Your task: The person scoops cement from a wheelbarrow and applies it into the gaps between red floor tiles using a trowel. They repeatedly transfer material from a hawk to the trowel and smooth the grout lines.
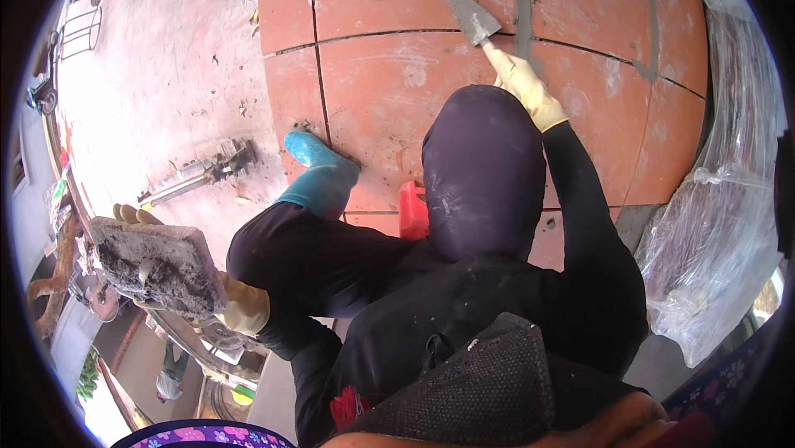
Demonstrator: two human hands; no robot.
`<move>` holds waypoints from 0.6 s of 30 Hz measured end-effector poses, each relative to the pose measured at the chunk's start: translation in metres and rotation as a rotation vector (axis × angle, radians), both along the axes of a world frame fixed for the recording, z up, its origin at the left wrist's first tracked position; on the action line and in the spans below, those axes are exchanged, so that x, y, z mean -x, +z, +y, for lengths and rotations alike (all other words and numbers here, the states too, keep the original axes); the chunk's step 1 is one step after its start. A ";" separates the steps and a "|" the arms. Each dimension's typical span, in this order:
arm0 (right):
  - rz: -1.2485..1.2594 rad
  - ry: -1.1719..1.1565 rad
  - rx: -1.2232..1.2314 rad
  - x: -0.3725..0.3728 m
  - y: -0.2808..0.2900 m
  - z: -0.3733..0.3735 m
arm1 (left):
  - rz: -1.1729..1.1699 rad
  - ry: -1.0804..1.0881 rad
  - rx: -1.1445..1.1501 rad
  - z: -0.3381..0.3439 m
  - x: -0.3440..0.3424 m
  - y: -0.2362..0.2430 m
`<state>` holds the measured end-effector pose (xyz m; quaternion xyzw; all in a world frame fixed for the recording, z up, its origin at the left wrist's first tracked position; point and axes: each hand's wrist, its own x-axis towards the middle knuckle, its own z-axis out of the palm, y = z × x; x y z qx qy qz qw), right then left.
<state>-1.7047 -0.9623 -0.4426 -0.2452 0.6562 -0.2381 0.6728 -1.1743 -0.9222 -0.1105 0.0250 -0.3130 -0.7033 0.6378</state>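
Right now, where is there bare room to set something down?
Mostly bare tile lies between the teal boot and the trowel; more between the right hand and the plastic sheeting. It's crowded where the red object sits against the knee.

L grip partly hidden bhd. grey slab.

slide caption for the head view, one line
Head view: gloved right hand holding a pointed trowel over red floor tiles, gloved left hand holding a gray-smeared slab.
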 end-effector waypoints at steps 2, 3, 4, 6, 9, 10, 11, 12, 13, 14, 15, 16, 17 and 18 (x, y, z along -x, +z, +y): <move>0.018 0.047 -0.011 0.000 0.001 -0.001 | -0.099 0.049 0.096 -0.003 0.008 0.003; 0.023 0.048 0.000 -0.001 0.000 0.000 | -0.331 0.322 -0.021 -0.005 0.012 0.004; 0.025 0.052 0.007 0.000 0.000 0.001 | -0.561 0.599 -0.146 -0.001 0.016 0.006; 0.027 0.053 0.012 0.002 -0.003 0.004 | -0.724 0.839 -0.243 0.006 0.021 0.008; 0.029 0.056 0.003 0.009 -0.011 0.007 | -1.362 0.779 0.159 0.013 0.017 0.004; 0.030 0.057 -0.001 0.010 -0.013 0.007 | -0.964 0.578 0.126 0.014 0.012 0.003; 0.031 0.057 -0.003 0.011 -0.015 0.005 | -0.518 0.344 0.078 0.014 0.008 0.001; 0.032 0.056 -0.004 0.011 -0.016 0.003 | -0.072 0.107 0.031 0.014 0.003 0.000; 0.069 0.048 -0.074 0.009 -0.016 0.001 | -0.097 0.104 0.035 0.014 -0.001 -0.001; 0.033 0.037 -0.016 0.006 -0.014 -0.001 | -0.120 0.102 0.042 0.016 -0.002 -0.001; 0.033 0.019 -0.025 0.001 -0.010 -0.002 | -0.105 0.067 0.083 0.016 -0.003 -0.001; 0.080 -0.030 -0.056 -0.002 -0.004 -0.005 | -0.092 0.072 0.055 0.017 -0.001 -0.001; 0.069 0.058 0.009 -0.015 0.001 -0.003 | -0.041 0.045 0.057 0.017 0.002 0.000; 0.076 0.059 -0.023 -0.018 0.011 -0.005 | -0.017 0.022 0.051 0.017 0.006 0.001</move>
